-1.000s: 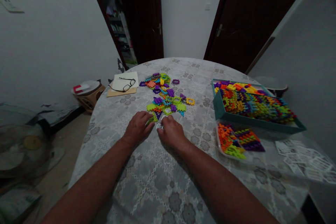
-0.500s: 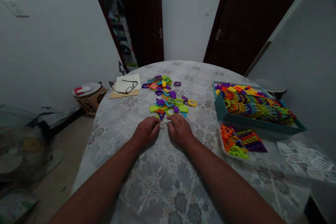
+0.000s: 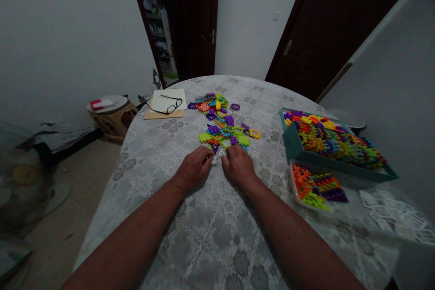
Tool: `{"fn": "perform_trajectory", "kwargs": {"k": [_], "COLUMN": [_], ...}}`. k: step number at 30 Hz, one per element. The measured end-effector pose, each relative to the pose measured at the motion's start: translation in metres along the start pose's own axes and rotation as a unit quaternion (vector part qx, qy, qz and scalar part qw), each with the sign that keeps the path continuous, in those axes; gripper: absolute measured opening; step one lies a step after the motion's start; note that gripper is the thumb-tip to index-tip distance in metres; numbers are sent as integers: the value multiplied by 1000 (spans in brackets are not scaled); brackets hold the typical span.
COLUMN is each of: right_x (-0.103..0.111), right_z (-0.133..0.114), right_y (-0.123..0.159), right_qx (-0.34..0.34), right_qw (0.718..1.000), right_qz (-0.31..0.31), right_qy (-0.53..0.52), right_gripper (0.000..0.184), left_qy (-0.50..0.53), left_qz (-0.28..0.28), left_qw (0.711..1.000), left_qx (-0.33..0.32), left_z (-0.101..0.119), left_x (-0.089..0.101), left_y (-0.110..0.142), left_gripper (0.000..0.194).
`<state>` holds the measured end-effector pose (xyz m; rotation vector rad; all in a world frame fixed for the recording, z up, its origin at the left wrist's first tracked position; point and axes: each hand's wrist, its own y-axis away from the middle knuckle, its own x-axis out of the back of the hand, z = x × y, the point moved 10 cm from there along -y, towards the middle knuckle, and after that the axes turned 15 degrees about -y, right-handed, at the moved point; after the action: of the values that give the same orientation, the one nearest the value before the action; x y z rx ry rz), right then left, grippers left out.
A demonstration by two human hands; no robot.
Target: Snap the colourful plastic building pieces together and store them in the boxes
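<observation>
We're apparently handling white pieces (image 3: 222,152), left hand (image 3: 194,167) and right hand (image 3: 240,166) curled, their hold unclear; the next move likely calls for careful alignment.

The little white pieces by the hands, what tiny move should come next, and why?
Maybe nudge the nearest white piece toward the middle white piece. The first is at the fingertips of the left hand, the other by those of the right hand, and they lie close together, so a small push could be enough.
</observation>
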<state>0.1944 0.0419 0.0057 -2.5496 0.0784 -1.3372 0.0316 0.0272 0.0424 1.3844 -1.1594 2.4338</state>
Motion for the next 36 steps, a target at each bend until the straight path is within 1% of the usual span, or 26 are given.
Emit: {"fn": "perform_trajectory", "kwargs": {"k": [3,7,10,13,14,18,20,23,26,31,34,36], "right_x": [-1,1,2,0,0,1,0,2,5,6,5,6], "right_z": [2,6,6,4,5,10,13,9,1,-10,-15,-15], "right_y": [-2,-4,-3,-2,-2,-3,-3,-2,1,5,8,8], "right_qx": [-14,-28,-16,5,8,9,9,36,66,65,72,83], "right_qw": [1000,998,997,995,994,988,986,978,964,943,934,933], "right_qz": [-9,-30,-43,-54,-53,-42,-40,-33,-20,-15,-33,-37], "right_qy": [-9,-43,-62,-88,-99,-147,-164,-201,-256,-326,-348,-349], "right_gripper": [19,20,15,12,15,38,41,33,24,20,18,17], "left_qy": [-2,-2,2,4,3,-4,-4,1,2,10,31,37], "left_qz": [-31,-52,-67,-69,-69,-73,-72,-76,-86,-89,-97,-101], "left_qw": [1000,999,998,998,998,997,997,997,996,996,994,994], "left_qx": [-4,3,-10,-1,6,12,10,14,18,26,26,33], "left_z": [2,-2,-2,-7,-9,-12,-12,-13,-16,-20,-19,-19], "left_x": [-8,-16,-21,-24,-24,-25,-24,-24,-29,-31,-30,-27], "left_y": [2,3,4,5,6,6,6,6,6,6,5,4], "left_gripper": [11,10,10,17,20,25,27,32,36,37,32,22]}}
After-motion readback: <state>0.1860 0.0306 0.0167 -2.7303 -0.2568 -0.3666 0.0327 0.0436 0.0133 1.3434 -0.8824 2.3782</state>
